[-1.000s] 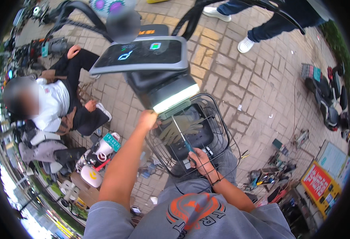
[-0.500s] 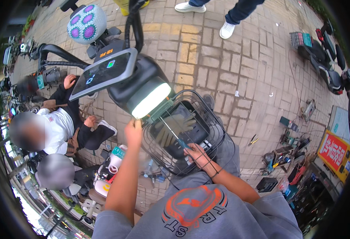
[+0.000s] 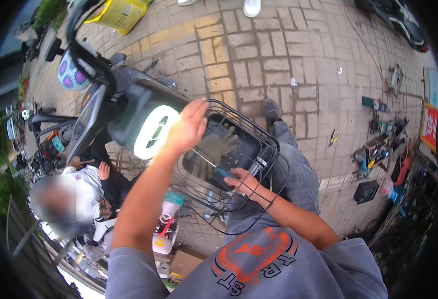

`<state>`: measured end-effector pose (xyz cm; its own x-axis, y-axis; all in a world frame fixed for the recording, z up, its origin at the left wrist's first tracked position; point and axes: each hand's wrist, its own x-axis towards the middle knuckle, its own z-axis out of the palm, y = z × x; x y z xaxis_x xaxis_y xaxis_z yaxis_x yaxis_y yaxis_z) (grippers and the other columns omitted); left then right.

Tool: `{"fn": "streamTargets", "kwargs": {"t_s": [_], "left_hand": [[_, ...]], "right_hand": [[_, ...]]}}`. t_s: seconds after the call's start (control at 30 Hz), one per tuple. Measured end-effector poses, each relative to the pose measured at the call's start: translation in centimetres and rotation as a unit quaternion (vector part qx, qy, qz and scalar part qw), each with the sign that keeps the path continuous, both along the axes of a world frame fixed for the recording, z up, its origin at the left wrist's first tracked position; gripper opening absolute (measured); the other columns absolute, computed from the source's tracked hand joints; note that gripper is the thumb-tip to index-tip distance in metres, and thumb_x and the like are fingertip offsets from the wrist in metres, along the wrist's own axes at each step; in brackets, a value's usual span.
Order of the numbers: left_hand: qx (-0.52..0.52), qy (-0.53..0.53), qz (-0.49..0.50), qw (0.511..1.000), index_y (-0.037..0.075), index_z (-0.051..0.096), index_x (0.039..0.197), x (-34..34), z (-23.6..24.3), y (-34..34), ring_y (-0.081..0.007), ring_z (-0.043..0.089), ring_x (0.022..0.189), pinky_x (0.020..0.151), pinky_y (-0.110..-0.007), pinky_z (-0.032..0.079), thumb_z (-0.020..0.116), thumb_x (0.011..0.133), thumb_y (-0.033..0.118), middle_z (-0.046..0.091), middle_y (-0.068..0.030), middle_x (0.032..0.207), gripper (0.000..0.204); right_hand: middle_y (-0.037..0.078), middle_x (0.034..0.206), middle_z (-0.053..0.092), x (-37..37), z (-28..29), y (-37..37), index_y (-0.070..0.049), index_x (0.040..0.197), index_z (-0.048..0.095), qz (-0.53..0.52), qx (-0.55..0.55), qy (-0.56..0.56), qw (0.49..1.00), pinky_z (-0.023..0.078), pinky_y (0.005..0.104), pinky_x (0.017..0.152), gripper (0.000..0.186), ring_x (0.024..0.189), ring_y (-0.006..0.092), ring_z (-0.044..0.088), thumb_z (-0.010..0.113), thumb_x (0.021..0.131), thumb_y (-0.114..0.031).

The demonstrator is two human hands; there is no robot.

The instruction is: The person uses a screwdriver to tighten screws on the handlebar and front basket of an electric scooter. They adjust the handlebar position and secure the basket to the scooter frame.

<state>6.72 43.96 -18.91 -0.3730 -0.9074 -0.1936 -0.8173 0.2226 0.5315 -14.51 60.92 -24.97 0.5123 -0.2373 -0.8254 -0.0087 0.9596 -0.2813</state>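
Observation:
A black wire basket (image 3: 277,144) hangs at the front of an electric scooter (image 3: 129,107), below its lit headlight (image 3: 146,142). Inside the basket is a black plastic liner (image 3: 249,144) with a pale work glove (image 3: 216,149) on it. My right hand (image 3: 244,182) reaches through the wires, closed round the blue handle of a screwdriver (image 3: 223,172). Its shaft slants up toward the scooter's front; the tip is hidden behind my left forearm and hand. My left hand (image 3: 191,124), fingers stretched out, lies beside the headlight at the basket's upper corner, covering part of the mount.
On the paving to the right lie pliers (image 3: 334,137) and a cluster of tools (image 3: 378,149). A seated person (image 3: 87,182) is at the left, beside parked scooters. A yellow bucket (image 3: 124,15) and another person's white shoes (image 3: 251,7) are at the far side.
My left hand has moved from below the headlight up to its right side. The scooter's front has turned and shifted left in view. My right hand keeps hold of the screwdriver.

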Motion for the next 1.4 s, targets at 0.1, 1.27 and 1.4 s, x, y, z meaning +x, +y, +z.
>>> {"fn": "streamTargets", "kwargs": {"t_s": [0.1,1.27,1.4], "left_hand": [[-0.001,0.005,-0.104,0.995,0.000,0.055,0.122,-0.2,-2.4,-2.1,-0.0374,0.046,0.123,0.106,-0.042,0.037,0.055,0.086,0.012,0.051,-0.0188,0.131,0.038],[0.104,-0.052,-0.073,0.990,-0.004,0.052,0.122,-1.6,-3.6,-3.4,-0.0376,0.045,0.125,0.107,-0.041,0.031,0.035,0.095,0.030,0.046,-0.0236,0.135,0.046],[0.094,-0.048,-0.073,0.992,-0.004,0.054,0.121,-1.8,-3.5,-3.4,-0.0404,0.047,0.120,0.104,-0.043,0.035,0.038,0.093,0.024,0.048,-0.0245,0.133,0.043]], "right_hand": [[0.005,0.085,0.061,0.3,-0.5,0.3,0.003,0.113,0.055,0.015,-0.038,0.016,0.999,0.041,0.0233,0.052,0.042,0.066,0.0077,0.052,0.070,0.086,-0.026],[0.014,0.081,0.065,-1.9,0.1,-1.3,-0.009,0.105,0.055,-0.018,-0.277,0.112,0.954,0.051,0.0436,0.064,0.032,0.073,0.0356,0.064,0.070,0.079,-0.021],[0.015,0.079,0.065,-2.2,0.3,-1.7,-0.008,0.103,0.056,-0.047,-0.257,0.114,0.958,0.050,0.0436,0.064,0.029,0.073,0.0362,0.063,0.068,0.079,-0.020]]}}
